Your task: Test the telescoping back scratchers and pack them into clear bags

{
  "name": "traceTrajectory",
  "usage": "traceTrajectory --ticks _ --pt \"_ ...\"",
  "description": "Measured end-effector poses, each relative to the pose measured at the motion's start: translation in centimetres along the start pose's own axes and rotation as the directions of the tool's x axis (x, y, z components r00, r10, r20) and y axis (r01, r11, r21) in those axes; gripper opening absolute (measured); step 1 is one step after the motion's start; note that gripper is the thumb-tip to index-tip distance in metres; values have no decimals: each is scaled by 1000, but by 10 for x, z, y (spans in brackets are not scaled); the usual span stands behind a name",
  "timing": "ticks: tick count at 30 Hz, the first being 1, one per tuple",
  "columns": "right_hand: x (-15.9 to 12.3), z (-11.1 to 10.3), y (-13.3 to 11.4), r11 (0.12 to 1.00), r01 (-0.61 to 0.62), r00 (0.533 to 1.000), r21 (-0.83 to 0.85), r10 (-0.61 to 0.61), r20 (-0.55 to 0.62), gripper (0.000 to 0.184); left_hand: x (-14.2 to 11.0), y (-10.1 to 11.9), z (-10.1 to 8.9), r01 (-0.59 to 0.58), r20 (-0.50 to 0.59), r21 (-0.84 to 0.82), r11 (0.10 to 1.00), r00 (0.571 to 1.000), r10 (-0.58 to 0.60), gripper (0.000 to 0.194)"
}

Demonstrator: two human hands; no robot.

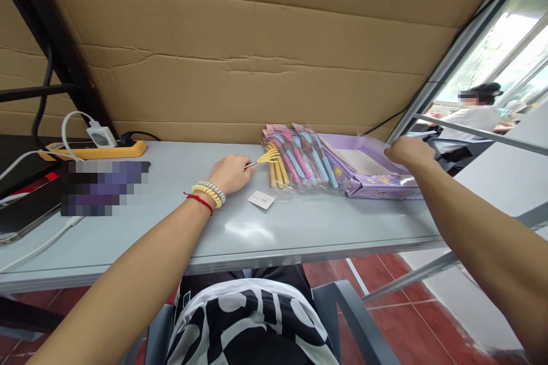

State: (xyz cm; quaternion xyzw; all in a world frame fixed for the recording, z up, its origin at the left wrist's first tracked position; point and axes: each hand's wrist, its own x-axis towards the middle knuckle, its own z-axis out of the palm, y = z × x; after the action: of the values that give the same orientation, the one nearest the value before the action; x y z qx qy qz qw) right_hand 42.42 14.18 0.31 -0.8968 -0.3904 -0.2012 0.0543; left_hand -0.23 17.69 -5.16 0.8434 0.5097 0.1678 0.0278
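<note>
My left hand (232, 174) is closed around a thin metal-shafted back scratcher (268, 156) with a yellow claw-like head. Its head reaches over the left end of a row of clear-wrapped back scratchers (302, 161) with yellow, pink and blue handles. My right hand (410, 152) grips the far right edge of an open purple cardboard box (381, 187), fingers partly hidden behind the rim. Inside the box, its pale bottom shows. A small white printed label (261, 199) lies flat on the table below my left hand.
At the left are an orange power strip (100, 149) with a white charger (101, 136), cables and a blurred-out item (107, 182). Cardboard (257, 85) walls the back of the grey table (171, 228). A metal frame (428, 91) rises on the right; another person (475, 120) sits beyond it.
</note>
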Motion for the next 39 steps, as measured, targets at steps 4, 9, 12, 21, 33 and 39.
traceTrajectory --ticks 4,9,12,21,33,39 --pt "-32 -48 -42 987 119 990 107 -109 -93 35 1 -2 -1 28 -45 -21 999 999 -29 33" --pt "-96 -83 -116 854 451 876 258 -368 -313 30 0 -7 -7 70 -206 -114 991 974 -93 32" --pt "-130 -78 -158 715 661 745 227 -590 -311 30 0 -10 -11 55 -366 -198 979 922 -126 33" --pt "-190 -36 -208 346 926 374 151 -895 -242 38 -1 0 -1 -87 -366 -174 981 931 18 30" --pt "-178 -22 -209 171 808 457 564 -786 -416 28 -6 21 3 -148 -357 -386 911 934 0 22" --pt "-175 -30 -195 -132 691 418 710 -728 -543 27 -9 21 0 -225 -424 -708 669 893 -149 16"
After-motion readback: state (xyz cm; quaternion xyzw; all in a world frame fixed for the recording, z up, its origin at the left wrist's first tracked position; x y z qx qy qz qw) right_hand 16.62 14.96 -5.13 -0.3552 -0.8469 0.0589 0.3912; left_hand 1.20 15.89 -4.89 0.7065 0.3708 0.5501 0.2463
